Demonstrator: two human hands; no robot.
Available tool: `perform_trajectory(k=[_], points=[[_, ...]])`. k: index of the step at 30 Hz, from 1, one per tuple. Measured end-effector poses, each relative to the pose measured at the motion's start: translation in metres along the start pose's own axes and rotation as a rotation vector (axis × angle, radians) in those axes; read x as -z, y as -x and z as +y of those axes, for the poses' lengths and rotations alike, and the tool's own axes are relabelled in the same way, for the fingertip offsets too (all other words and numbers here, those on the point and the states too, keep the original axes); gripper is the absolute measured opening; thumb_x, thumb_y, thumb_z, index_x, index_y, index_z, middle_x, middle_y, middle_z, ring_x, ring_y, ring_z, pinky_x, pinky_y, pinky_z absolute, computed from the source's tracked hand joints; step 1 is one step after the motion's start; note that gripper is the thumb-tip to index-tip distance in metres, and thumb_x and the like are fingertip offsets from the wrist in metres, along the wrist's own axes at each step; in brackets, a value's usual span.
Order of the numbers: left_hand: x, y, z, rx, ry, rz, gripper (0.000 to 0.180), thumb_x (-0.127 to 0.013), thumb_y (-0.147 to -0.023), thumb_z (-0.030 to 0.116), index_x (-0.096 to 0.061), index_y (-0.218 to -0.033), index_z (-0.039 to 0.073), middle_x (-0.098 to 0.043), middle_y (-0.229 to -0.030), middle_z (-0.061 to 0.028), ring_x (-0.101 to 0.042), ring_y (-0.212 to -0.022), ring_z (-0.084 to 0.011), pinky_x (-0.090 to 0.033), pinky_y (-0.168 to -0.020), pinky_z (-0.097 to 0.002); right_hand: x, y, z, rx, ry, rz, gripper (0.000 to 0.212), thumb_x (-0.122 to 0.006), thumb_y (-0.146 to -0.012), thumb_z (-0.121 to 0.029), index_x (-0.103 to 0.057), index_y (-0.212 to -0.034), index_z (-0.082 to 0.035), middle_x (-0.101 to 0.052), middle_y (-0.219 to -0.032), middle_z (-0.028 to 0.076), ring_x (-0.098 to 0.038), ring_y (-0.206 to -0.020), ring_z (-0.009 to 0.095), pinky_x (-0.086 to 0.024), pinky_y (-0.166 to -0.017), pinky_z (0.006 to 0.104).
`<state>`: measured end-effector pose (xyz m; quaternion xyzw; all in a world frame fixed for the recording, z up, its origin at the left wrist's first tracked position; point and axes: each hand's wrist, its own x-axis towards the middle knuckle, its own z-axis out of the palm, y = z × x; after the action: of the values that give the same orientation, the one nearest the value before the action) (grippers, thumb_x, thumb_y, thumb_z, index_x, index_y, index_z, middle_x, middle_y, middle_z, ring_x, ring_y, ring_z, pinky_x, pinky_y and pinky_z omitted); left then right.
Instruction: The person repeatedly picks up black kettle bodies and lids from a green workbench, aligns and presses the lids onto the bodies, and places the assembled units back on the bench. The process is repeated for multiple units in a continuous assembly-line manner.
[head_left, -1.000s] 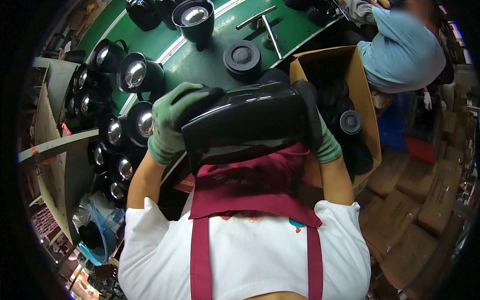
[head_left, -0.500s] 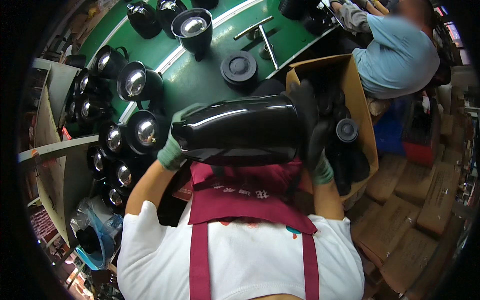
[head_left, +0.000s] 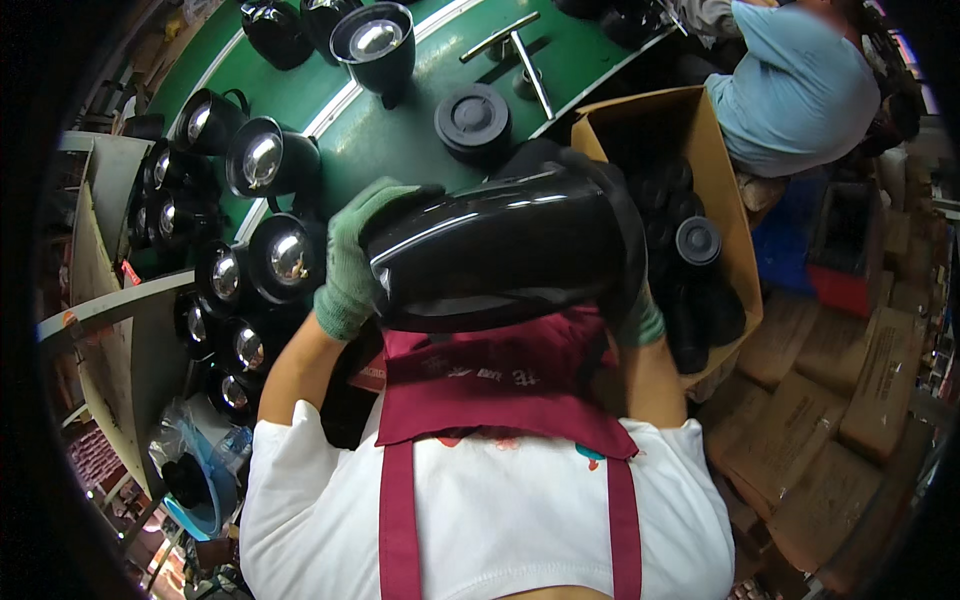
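Observation:
A glossy black jug body (head_left: 490, 250) lies sideways between my hands, above the maroon apron. My left hand (head_left: 348, 262), in a green glove with a dark coating, closes round its narrower left end. At the wider right end, my right hand (head_left: 632, 262), in the same kind of glove, wraps over the rim; some of its fingers blend into the black surface. Behind the jug, a stack of round dark grey discs (head_left: 472, 118) rests on the green table (head_left: 385, 150). A T-shaped metal tool (head_left: 515, 55) stands beyond the discs.
Several black jugs with mirrored liners (head_left: 285, 258) crowd the left side by a metal rail (head_left: 130, 300). On the right, a cardboard box (head_left: 735, 225) holds black parts and a grey disc (head_left: 698, 240). A co-worker in light blue (head_left: 795, 100) sits beyond it, near stacked cartons (head_left: 790, 440).
My left hand shows more fully on the jug's narrow end. The right hand's raised fingers have come down over the wide end. The jug has tilted slightly, its right end higher.

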<state>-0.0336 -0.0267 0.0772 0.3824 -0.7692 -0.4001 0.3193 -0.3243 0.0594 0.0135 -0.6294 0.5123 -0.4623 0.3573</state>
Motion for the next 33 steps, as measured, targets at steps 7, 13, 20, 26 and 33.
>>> perform_trajectory(k=[7, 13, 20, 26, 33], points=[[-0.026, 0.030, -0.066, 0.316, 0.513, -0.017, 0.049, -0.081, -0.074, 0.013, -0.067, -0.119, 0.000, -0.071, -0.113, -0.0084, -0.067, -0.104, -0.0161, -0.053, -0.095, -0.0319, -0.016, -0.009, -0.018, 0.239, 0.128, 0.236, 0.051, -0.041, -0.108, -0.031, -0.045, -0.148, 0.001, -0.051, -0.148, 0.017, -0.049, -0.137, 0.026, -0.035, -0.116, 0.0353], [0.008, -0.021, 0.019, -0.258, -0.228, -0.117, 0.048, -0.076, -0.071, 0.010, -0.069, -0.116, -0.006, -0.069, -0.102, -0.0175, -0.072, -0.088, -0.0292, -0.057, -0.079, -0.0320, -0.001, -0.001, -0.005, -0.074, -0.050, 0.103, 0.061, -0.031, -0.109, -0.042, -0.042, -0.150, 0.001, -0.052, -0.149, 0.017, -0.050, -0.136, 0.026, -0.036, -0.116, 0.0363], [-0.027, -0.013, -0.005, 0.160, 0.450, 0.264, 0.078, -0.077, -0.079, 0.012, -0.044, -0.149, 0.003, -0.062, -0.131, -0.0144, -0.059, -0.122, -0.0277, -0.044, -0.108, -0.0371, 0.016, -0.019, -0.057, 0.170, 0.105, 0.405, 0.060, -0.030, -0.110, -0.041, -0.042, -0.148, 0.004, -0.055, -0.144, 0.019, -0.054, -0.131, 0.029, -0.040, -0.113, 0.0368], [0.007, 0.016, -0.102, 0.094, 0.747, -0.232, 0.047, -0.056, -0.098, 0.034, -0.061, -0.131, 0.001, -0.068, -0.124, -0.0172, -0.065, -0.112, -0.0222, -0.054, -0.091, -0.0335, 0.021, -0.023, -0.053, 0.632, 0.103, 0.327, 0.059, -0.057, -0.097, -0.040, -0.050, -0.141, -0.002, -0.057, -0.135, 0.024, -0.056, -0.126, 0.037, -0.043, -0.109, 0.0481], [-0.007, -0.028, -0.010, 0.758, 1.135, -0.021, 0.057, -0.048, -0.104, 0.050, -0.060, -0.133, 0.002, -0.068, -0.124, -0.0152, -0.067, -0.110, -0.0252, -0.053, -0.097, -0.0365, -0.016, -0.025, -0.050, 0.629, -0.025, 0.526, 0.053, -0.061, -0.093, -0.038, -0.051, -0.132, -0.003, -0.053, -0.133, 0.024, -0.058, -0.121, 0.039, -0.048, -0.104, 0.0523]])
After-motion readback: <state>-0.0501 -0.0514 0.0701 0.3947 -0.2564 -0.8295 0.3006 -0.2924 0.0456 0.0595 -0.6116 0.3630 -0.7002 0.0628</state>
